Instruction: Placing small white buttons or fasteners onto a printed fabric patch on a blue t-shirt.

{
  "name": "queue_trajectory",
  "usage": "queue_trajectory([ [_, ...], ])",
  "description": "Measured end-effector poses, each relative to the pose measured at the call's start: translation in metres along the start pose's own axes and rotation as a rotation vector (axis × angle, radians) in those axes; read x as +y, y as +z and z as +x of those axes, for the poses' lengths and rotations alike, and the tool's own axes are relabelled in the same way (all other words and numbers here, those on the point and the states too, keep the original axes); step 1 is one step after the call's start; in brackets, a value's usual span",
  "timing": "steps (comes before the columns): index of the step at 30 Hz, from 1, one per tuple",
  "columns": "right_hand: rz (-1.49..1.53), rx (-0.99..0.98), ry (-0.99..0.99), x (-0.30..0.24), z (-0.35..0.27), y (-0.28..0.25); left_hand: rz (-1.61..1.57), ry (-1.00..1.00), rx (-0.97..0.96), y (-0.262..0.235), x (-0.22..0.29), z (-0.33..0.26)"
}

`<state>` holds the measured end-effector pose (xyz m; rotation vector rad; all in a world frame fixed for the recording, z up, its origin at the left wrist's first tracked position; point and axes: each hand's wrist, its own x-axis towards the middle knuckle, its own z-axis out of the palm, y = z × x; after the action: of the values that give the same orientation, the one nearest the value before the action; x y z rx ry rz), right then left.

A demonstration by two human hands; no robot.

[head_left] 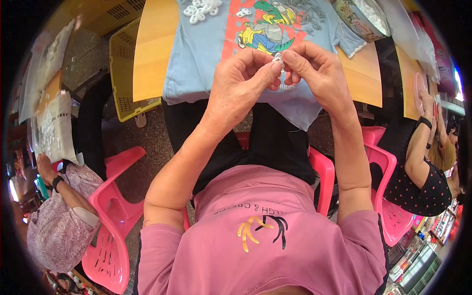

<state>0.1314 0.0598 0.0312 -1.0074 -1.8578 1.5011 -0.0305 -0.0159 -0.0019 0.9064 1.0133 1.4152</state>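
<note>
Above a light blue T-shirt (196, 69) spread over the table, my two hands meet fingertip to fingertip. My left hand (238, 83) pinches a small white plastic piece with a shiny metal part (279, 60) between thumb and forefinger. From the other side, my right hand (317, 71) is closed on the same piece; the fingers partly hide it. A heap of white looped plastic pieces (200, 10) lies on the shirt at the far left. A couple more white pieces (243, 12) sit near the dinosaur print. Small grey metal parts (314, 17) are scattered to the right of the print.
A round tin (361, 19) of white pieces stands at the back right. The wooden table (152, 54) has a yellow plastic crate (123, 73) at its left. People on pink chairs (105, 246) sit on both sides, one with a white bag (59, 128).
</note>
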Motion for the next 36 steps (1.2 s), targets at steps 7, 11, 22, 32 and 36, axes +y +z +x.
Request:
queue_trajectory([
  [7,-0.224,0.096,-0.125,0.001,-0.001,0.013,0.076,-0.013,0.062,0.000,0.001,-0.001],
  [11,-0.167,0.091,-0.044,0.006,0.000,0.017,0.206,0.034,0.083,-0.006,0.002,0.002],
  [22,-0.536,-0.027,-0.430,-0.017,0.004,-0.009,0.082,-0.019,-0.011,-0.010,0.012,0.003],
  [32,-0.678,-0.069,-0.710,-0.016,0.005,-0.007,0.091,-0.013,-0.071,-0.007,0.016,-0.003],
  [36,-0.652,-0.014,-0.712,-0.011,0.003,-0.002,0.076,-0.008,-0.083,-0.005,0.018,-0.005],
])
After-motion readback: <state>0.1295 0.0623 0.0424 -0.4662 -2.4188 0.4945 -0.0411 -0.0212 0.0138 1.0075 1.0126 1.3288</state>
